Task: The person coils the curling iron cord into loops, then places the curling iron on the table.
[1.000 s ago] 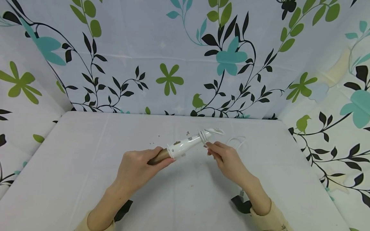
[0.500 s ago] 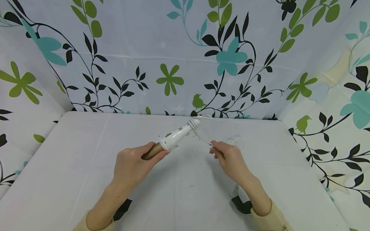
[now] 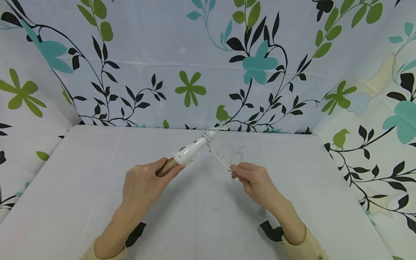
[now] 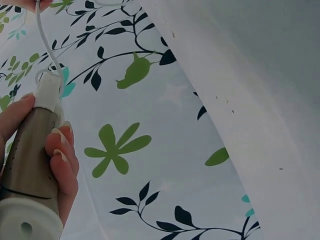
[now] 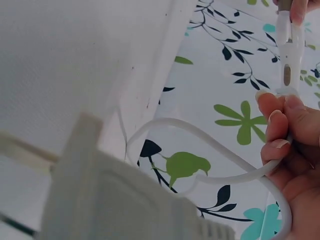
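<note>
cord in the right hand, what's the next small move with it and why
Probably circle the right hand once round the narrow end of the white handle, laying on another turn of cord. Turns already sit there, the left hand grips the brown barrel, and loose cord hangs beyond the right hand's pinch.

In the head view, the left grip (image 3: 143,182) hides the near end of the brown handle (image 3: 167,167), and marks (image 3: 182,148) on the white barrel (image 3: 191,151) are too small to read. In the right wrist view, a pale object (image 5: 135,195) is blurred and cut off by the bottom edge; dark specks (image 4: 233,111) on the counter (image 4: 280,90) are too tiny to identify.
</note>
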Motion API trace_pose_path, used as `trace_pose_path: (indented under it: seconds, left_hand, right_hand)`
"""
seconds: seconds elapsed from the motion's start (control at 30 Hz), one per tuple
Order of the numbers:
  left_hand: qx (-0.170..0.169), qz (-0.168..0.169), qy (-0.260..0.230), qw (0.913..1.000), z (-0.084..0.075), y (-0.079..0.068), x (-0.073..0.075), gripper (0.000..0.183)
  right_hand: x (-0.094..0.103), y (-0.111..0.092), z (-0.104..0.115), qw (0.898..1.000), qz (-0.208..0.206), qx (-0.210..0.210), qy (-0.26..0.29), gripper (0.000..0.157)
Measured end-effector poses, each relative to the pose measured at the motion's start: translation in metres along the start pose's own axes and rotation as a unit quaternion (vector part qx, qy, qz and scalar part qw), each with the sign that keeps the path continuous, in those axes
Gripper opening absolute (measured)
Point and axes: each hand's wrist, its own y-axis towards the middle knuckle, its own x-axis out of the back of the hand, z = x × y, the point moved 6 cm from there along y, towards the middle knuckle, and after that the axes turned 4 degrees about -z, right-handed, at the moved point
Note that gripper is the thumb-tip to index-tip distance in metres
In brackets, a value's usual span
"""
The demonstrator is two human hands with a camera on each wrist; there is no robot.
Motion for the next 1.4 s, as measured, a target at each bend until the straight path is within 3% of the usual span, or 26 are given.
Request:
trace_pose_path:
  seconds: [0.27, 0.43, 0.6, 0.77, 0.97, 1.13, 1.27, 1.4]
  left_hand:
    - [0.018, 0.021, 0.012, 0.9995, 0.003, -0.001, -0.001, 0.032]
    - [0.033, 0.051, 0.026, 0.9978, 0.002, -0.002, -0.006, 0.033]
    - [0.015, 0.066, 0.043, 0.9968, 0.002, -0.005, -0.010, 0.035]
    - [0.009, 0.075, 0.057, 0.9955, 0.001, -0.007, -0.013, 0.036]
    - [-0.004, 0.113, 0.069, 0.9912, -0.005, -0.012, -0.024, 0.042]
    - [-0.013, 0.133, 0.063, 0.9890, -0.008, -0.016, -0.032, 0.055]
    - [-0.014, 0.170, 0.059, 0.9835, -0.009, -0.019, -0.036, 0.058]
    - [-0.042, 0.190, 0.053, 0.9795, -0.012, -0.022, -0.040, 0.057]
  right_hand:
    - [0.002, 0.002, 0.004, 1.000, 0.000, 0.008, -0.020, 0.028]
    - [0.005, 0.003, 0.005, 0.999, -0.003, 0.017, -0.051, 0.031]
    - [0.010, 0.003, 0.004, 0.995, -0.024, 0.021, -0.095, 0.040]
    - [0.011, 0.005, 0.005, 0.993, -0.041, 0.028, -0.107, 0.039]
    - [0.007, 0.005, 0.009, 0.992, -0.027, 0.043, -0.117, 0.028]
    - [0.008, 0.004, 0.009, 0.990, -0.036, 0.053, -0.126, 0.030]
    - [0.009, 0.005, 0.009, 0.990, -0.042, 0.052, -0.127, 0.030]
    - [0.011, 0.006, 0.011, 0.988, -0.057, 0.062, -0.127, 0.036]
